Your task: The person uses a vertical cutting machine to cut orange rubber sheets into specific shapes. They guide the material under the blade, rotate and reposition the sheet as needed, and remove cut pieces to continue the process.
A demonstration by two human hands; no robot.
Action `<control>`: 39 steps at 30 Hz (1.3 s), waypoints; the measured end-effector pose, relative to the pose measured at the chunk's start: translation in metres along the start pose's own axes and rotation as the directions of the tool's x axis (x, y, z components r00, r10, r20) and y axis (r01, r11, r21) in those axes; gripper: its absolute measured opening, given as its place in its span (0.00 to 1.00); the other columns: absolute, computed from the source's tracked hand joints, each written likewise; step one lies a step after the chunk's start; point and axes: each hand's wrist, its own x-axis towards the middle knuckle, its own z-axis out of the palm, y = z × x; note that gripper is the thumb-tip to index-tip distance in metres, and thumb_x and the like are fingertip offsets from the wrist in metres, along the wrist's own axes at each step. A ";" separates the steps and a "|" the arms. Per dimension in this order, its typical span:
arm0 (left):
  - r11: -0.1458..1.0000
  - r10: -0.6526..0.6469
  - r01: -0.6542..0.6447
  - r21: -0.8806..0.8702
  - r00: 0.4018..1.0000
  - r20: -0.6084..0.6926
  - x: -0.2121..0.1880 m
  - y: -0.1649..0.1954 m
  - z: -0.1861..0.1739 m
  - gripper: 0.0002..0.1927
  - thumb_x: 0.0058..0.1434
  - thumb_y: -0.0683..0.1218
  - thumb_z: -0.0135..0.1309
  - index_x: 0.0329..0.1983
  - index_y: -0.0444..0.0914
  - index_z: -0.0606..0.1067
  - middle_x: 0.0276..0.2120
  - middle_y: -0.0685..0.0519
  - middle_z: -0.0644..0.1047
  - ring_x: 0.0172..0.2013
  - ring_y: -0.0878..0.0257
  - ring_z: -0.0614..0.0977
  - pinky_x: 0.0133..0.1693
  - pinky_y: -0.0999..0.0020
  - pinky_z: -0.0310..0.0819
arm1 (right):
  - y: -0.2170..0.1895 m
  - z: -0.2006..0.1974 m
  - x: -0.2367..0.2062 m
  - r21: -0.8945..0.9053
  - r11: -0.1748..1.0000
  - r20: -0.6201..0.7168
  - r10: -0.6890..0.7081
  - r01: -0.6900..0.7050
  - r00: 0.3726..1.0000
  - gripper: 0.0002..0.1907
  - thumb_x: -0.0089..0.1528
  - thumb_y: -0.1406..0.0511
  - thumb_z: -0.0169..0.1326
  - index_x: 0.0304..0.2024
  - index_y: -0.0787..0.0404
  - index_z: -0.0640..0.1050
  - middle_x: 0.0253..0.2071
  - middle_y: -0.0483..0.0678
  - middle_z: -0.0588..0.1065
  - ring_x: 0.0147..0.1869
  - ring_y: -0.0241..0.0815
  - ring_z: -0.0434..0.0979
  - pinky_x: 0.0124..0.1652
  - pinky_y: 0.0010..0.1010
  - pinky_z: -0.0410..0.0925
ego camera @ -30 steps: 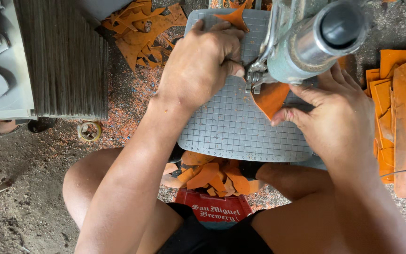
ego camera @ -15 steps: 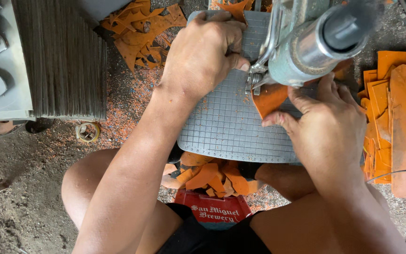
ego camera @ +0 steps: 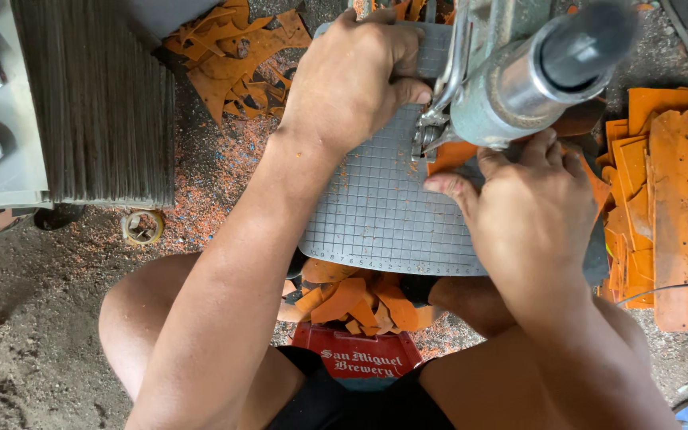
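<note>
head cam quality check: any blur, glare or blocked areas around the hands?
Head view: even daylight, soft shadows. Metal cylinder close to the lens, slightly soft, with mild sheen, and blocks part of the orange piece. Left hand, right hand and gridded mat are sharp.

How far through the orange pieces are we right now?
Done, by the look of it: orange offcuts lie behind the grid mat and more scraps sit below it. In hand: the left hand and right hand press one orange piece under the machine head. Left, I'd guess: the stacked orange sheets on the right.
</note>
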 end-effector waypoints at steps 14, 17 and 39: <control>0.972 -0.183 0.219 0.087 0.933 -0.309 -0.118 0.107 0.028 0.10 0.58 0.49 0.66 0.41 0.43 0.84 0.33 0.57 0.76 0.42 0.56 0.75 0.46 0.57 0.65 | 0.066 0.023 0.044 0.758 0.634 0.036 -0.280 0.156 0.959 0.27 0.45 0.63 0.75 0.46 0.61 0.82 0.46 0.48 0.82 0.50 0.43 0.82 0.50 0.35 0.74; 0.975 -0.174 0.210 0.078 0.929 -0.326 -0.120 0.114 0.032 0.07 0.62 0.47 0.66 0.41 0.42 0.83 0.33 0.60 0.76 0.42 0.60 0.76 0.47 0.59 0.65 | 0.071 0.025 0.045 0.747 0.601 -0.041 -0.387 0.286 0.921 0.26 0.43 0.67 0.75 0.45 0.61 0.84 0.47 0.48 0.82 0.52 0.41 0.82 0.53 0.33 0.74; 0.971 -0.216 0.240 0.021 0.907 -0.362 -0.118 0.108 0.039 0.06 0.63 0.48 0.65 0.35 0.43 0.81 0.31 0.58 0.75 0.36 0.60 0.77 0.45 0.61 0.64 | 0.067 0.043 0.036 0.939 0.270 0.261 -0.150 -0.214 0.954 0.23 0.49 0.79 0.62 0.47 0.63 0.78 0.46 0.44 0.81 0.52 0.34 0.84 0.46 0.30 0.77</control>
